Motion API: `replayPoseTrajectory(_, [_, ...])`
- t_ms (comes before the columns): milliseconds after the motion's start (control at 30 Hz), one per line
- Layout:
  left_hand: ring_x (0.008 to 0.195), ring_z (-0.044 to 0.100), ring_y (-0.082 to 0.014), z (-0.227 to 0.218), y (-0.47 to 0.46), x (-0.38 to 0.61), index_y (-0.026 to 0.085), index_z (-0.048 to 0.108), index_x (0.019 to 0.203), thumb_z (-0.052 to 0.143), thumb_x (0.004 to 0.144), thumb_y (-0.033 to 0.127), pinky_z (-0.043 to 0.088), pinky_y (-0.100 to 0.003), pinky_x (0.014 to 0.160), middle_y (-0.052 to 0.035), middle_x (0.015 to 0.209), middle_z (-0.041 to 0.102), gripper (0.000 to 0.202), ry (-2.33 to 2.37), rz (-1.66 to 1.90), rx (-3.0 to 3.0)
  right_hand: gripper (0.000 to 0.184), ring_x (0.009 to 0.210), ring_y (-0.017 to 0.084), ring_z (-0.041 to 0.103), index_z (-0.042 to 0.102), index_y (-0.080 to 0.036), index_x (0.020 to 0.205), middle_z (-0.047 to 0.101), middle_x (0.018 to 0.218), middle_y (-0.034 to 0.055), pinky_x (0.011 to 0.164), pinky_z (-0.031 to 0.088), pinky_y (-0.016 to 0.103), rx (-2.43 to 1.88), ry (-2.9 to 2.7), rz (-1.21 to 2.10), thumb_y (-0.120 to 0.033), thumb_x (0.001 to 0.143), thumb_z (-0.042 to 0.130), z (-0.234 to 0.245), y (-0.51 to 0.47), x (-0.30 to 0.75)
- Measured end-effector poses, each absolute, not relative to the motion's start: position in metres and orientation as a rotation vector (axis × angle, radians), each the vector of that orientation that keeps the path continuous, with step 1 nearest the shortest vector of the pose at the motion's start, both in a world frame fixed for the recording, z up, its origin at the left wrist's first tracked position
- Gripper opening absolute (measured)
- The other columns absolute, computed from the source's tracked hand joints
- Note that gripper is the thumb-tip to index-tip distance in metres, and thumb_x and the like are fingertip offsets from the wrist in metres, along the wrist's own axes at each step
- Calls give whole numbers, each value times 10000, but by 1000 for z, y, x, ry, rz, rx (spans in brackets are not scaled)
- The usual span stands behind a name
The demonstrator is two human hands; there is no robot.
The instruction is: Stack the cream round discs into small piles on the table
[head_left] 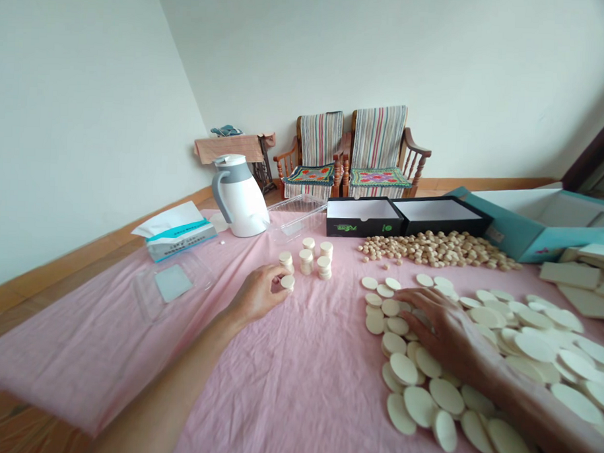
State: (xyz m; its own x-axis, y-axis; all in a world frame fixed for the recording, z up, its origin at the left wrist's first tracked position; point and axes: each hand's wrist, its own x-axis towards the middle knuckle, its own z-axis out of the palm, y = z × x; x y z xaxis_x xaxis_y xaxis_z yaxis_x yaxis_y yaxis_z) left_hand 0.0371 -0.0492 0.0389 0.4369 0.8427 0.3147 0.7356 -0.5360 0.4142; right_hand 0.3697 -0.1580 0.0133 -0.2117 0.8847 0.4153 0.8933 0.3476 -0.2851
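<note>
My left hand [260,292] pinches a short stack of pale round wooden discs [287,283] between thumb and fingers, low over the cloth. Just behind it stand several small stacks of the same discs, among them one stack [306,261] at the middle and another [324,267] to its right. My right hand [430,317] reaches over the left part of a wide spread of loose discs [405,369]. Its fingers are stretched out and touch the discs; whether a disc lies under the fingertips is hidden.
A pink cloth [276,384] covers the table. At the back stand a white and grey jug [246,205], tissue pack [180,239], black box [359,218] and blue box [544,228]. Small wooden beads [440,249] and square boards [572,275] lie right; a clear plastic tray [146,287] lies left.
</note>
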Motion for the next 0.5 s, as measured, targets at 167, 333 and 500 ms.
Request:
replayPoseTrajectory(167, [756,596,-143,36,-47,31,195,646,928,608,712,205,457,-242,692,-16,885,656,220,1353,700,2453,263,1046,247,544,571,-213,1085,616,1105,73,902,443,442,-1562,-2118,-26,-295,878,432,13,-158,370])
replayPoseTrajectory(333, [880,597,-182,41,-53,32,206,618,1019,651,703,229,465,-291,791,-37,988,648,319,1369,769,2517,250,1018,236,559,581,-213,1070,628,1079,73,881,456,424,-1542,-2099,-26,-268,868,444,14,-158,370])
replayPoseTrajectory(500, [831,588,-154,61,-78,60,200,613,1011,590,785,253,469,-269,749,-40,978,638,233,1226,830,2515,235,1001,234,566,603,-210,1031,641,1054,76,853,467,405,-1559,-2041,-41,-246,867,438,18,-159,368])
